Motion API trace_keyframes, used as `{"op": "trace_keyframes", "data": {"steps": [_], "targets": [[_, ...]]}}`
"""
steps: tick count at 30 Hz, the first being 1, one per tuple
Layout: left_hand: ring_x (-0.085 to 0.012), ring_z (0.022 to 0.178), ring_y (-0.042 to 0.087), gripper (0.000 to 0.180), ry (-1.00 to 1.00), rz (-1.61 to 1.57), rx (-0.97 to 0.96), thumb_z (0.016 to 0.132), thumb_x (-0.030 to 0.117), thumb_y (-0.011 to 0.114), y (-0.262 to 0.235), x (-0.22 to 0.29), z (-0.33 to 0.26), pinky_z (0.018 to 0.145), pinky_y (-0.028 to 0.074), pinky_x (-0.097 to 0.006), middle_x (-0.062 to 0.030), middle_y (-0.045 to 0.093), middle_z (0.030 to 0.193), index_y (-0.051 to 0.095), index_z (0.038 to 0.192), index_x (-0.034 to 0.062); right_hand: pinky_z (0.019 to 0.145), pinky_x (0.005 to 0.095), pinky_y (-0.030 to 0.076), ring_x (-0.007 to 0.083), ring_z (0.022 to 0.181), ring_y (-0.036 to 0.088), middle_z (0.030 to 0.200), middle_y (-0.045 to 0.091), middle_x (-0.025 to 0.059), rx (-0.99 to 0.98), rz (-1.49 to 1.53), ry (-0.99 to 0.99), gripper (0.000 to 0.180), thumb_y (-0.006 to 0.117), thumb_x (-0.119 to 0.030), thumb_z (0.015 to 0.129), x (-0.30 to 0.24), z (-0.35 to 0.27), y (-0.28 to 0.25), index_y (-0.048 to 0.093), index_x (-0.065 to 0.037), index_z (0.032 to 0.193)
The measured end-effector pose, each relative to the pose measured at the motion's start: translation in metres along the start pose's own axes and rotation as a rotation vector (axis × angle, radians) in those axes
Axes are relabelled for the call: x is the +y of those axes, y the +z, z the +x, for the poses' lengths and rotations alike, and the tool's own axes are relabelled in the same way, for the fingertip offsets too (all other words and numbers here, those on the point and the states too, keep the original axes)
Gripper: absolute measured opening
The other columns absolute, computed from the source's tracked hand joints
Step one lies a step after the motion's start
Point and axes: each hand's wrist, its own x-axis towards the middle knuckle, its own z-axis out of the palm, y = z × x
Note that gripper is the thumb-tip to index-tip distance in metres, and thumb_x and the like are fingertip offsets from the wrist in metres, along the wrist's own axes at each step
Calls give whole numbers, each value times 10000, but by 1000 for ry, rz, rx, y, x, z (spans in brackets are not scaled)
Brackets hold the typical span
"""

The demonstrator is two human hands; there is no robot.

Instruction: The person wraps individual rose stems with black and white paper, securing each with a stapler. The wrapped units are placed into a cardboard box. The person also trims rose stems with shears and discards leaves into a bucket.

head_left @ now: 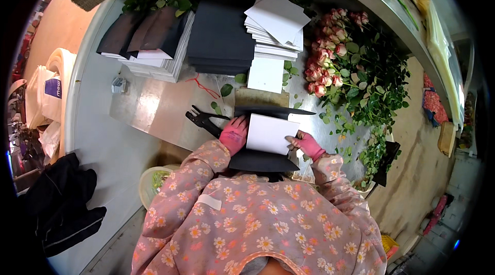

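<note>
My right hand, in a pink glove, pinches the right edge of a white rectangular card. The card lies over a black sheet whose curved edges show above and below it. At the card's left edge, my gloved left hand rests with its fingers stretched out on the dark sheet. Its fingertips are close to the card, and its thumb is hard to make out. Left of that hand is a black tool with a pronged end, on the metal tabletop.
Stacked white cards and black sheets stand at the back. More dark-topped card stacks are at back left. Pink-and-cream roses with leafy stems lie on the right. A red string and a bucket are left.
</note>
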Motion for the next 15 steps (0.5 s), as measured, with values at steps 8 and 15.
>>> {"op": "trace_keyframes", "data": {"steps": [8, 15], "targets": [[-320, 1204, 453, 428, -109, -110, 46, 815, 168, 505, 9, 4, -7, 1004, 389, -428, -135, 525, 1281, 580, 1218, 44, 589, 266, 499, 123, 641, 615, 843, 646, 52, 12, -219, 151, 451, 706, -390, 858, -6, 23, 12, 602, -18, 1093], [-354, 1003, 580, 383, -452, -298, -458, 889, 373, 518, -77, 3, -15, 846, 480, -439, -212, 606, 1048, 602, 996, 16, 570, 344, 512, 199, 594, 622, 758, 642, 112, 204, -598, 108, 609, 654, -554, 825, 2, 48, 25, 601, 38, 954]]}}
